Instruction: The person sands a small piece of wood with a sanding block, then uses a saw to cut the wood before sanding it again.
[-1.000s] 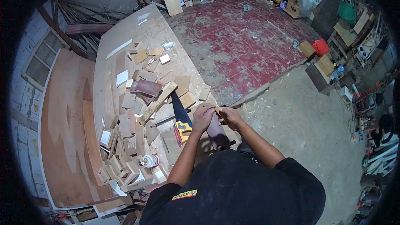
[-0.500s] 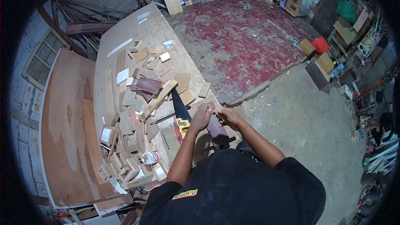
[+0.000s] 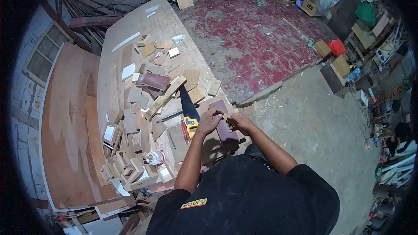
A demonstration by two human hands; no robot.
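Observation:
My left hand (image 3: 210, 122) and my right hand (image 3: 241, 123) meet above a flat reddish-brown board (image 3: 227, 135) at the table's near edge. Between their fingertips is a small light-brown wood piece (image 3: 225, 116). Both hands are closed in a pinch around it, and the fingers partly hide its shape. Just left of my left hand lies a handsaw (image 3: 190, 112) with a black blade and a yellow handle. Beside its handle are a red-handled tool (image 3: 185, 133) and a dark pencil-like stick (image 3: 171, 141).
Wood offcuts cover much of the plywood table (image 3: 167, 15). A long wood strip (image 3: 165, 98) lies across them. Small box-like wooden assemblies (image 3: 124, 165) and a white glue bottle (image 3: 153, 158) stand at the near left. Beyond the table's right edge is a raised red tiled floor (image 3: 261, 48).
My fingers have shifted slightly around the small wood piece, and more of the reddish-brown board shows beneath. The camera view has tilted a little.

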